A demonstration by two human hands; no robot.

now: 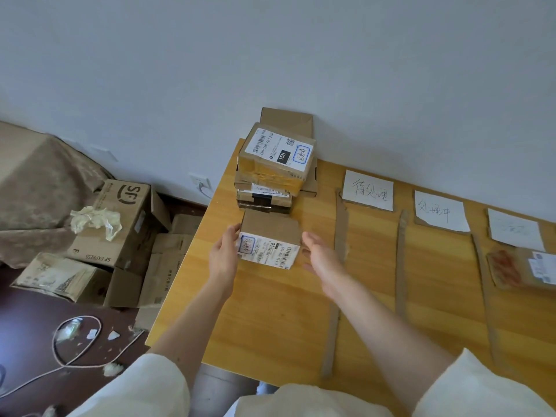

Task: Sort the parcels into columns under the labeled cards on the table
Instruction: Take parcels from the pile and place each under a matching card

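A: The small parcel (268,240) is sitting on the table (270,311) just in front of the stack of parcels (275,167), its label facing the person. Which hand is actually on it?

B: The left hand (224,251) is touching its left side with the fingers curling lightly against the box — more a steadying touch than a firm hold. The right hand (320,254) is hovering just off the right side, fingers spread and relaxed, holding nothing.

A: So the parcel is lying between the two hands, nearer the left.

B: Yes. For a clean lift I would judge that both palms should be closing in on opposite sides at the same height, low enough that the box is not tipping forward.

A: And the stack behind it?

B: It is standing touching or very nearly touching the parcel's far edge, so drawing the box toward the body first looks safer than lifting straight up — a nudge could be toppling the top parcel.

A: Where should it be going?

B: To the right, cardboard strips (338,266) are marking out columns under three cards: the first card (368,189), the second card (440,212) and the third card (516,230). A flat parcel (523,269) is already lying under the third. The handwritten mark on the label is too blurred for me to match.
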